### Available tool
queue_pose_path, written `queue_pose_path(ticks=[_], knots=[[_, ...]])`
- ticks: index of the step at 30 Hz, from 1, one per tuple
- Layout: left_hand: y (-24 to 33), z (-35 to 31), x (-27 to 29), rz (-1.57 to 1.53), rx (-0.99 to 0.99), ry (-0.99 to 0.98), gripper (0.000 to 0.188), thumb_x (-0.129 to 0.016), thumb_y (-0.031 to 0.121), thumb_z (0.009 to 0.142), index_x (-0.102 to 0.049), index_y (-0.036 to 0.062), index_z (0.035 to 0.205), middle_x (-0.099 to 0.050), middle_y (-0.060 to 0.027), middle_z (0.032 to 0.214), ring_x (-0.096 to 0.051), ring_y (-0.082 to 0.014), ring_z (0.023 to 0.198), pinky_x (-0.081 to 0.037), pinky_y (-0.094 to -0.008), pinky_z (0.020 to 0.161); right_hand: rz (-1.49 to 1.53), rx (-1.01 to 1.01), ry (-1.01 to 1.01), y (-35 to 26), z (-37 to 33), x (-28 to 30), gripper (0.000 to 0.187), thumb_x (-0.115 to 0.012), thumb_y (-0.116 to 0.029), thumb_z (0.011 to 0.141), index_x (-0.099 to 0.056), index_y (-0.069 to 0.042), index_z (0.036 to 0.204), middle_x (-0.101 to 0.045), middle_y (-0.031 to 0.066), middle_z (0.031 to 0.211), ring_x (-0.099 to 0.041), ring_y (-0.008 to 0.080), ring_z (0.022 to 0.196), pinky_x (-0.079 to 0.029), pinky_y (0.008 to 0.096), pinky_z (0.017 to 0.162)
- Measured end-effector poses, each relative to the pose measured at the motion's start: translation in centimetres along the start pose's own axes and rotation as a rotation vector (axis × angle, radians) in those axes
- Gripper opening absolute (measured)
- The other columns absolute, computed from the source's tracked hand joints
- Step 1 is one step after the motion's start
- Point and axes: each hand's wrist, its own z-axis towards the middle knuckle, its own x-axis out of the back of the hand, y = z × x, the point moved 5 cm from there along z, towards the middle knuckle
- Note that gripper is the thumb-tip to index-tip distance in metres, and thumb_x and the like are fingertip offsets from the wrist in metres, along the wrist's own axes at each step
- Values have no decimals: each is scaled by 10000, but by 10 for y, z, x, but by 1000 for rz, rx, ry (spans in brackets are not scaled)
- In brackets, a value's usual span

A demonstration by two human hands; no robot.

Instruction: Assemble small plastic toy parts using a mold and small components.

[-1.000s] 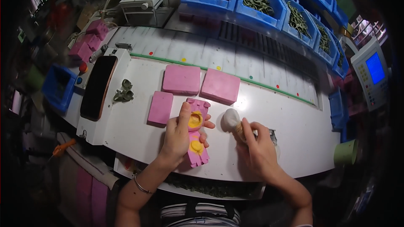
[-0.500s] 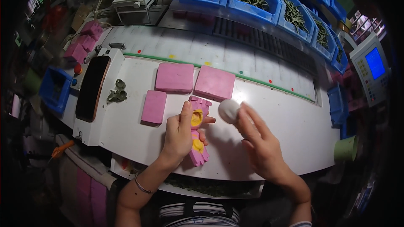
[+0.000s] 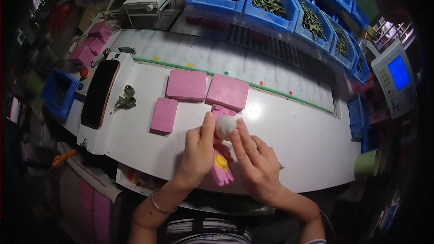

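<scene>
My left hand (image 3: 199, 156) is closed round an opened pink rubber mould (image 3: 223, 180) with notched ends. One yellow hollow shows in its lower half; the upper half is mostly covered. Pinched in the fingertips of my right hand (image 3: 258, 165) is a soft-looking white round pad or pouch (image 3: 226, 128), its exact kind unclear. It sits over the upper half of the mould, close to my left thumb. Beyond the hands lie two large pink blocks (image 3: 186, 85) side by side, with a smaller pink block (image 3: 163, 115) to the left.
Small grey-green branched pieces (image 3: 126, 97) lie by a phone-like black panel (image 3: 100, 94). Behind the white table (image 3: 298, 140) runs a slatted conveyor belt (image 3: 203, 52). Blue bins (image 3: 271, 22) of green pieces hang above it. A control panel (image 3: 394, 79) stands at right.
My right hand has brought the white pad left and down onto the mould's upper half, covering its yellow hollow. The belt's coloured dots have shifted left.
</scene>
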Motion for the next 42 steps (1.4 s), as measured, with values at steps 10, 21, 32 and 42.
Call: queue_pose_path(ticks=[10, 21, 32, 42], knots=[[-8, -1, 6, -42, 40, 47, 535, -336, 389, 995, -584, -66, 862, -573, -80, 655, -571, -144, 480, -476, -264, 439, -27, -29, -28, 0, -4, -5, 559, -562, -50, 729, -512, -33, 1286, -492, 99, 1348, -566, 227, 882, -440, 286, 690], [-7, 0, 8, 25, 43, 4, 602, -271, 436, 997, -588, -53, 844, -579, -92, 624, -567, -154, 462, -488, -265, 448, 461, -249, -108, 11, -7, 4, 665, -575, 61, 663, -471, -14, 1315, -486, 137, 1347, -568, 260, 780, -458, 308, 705], [-8, 3, -1, -19, -11, -56, 625, -247, 428, 1002, -581, -52, 782, -574, -97, 563, -574, -160, 447, -469, -264, 418, 235, -81, 11, 4, -12, 9, 670, -578, 49, 644, -488, -20, 1304, -496, 138, 1334, -551, 243, 784, -444, 304, 718], [-15, 2, 6, 12, 154, -50, 624, -216, 425, 1005, -571, -75, 890, -617, -172, 782, -613, -210, 695, -509, -313, 658, 163, -70, 87, 8, -10, 9, 601, -586, 1, 676, -526, -33, 1274, -509, 118, 1328, -562, 236, 797, -452, 310, 727]])
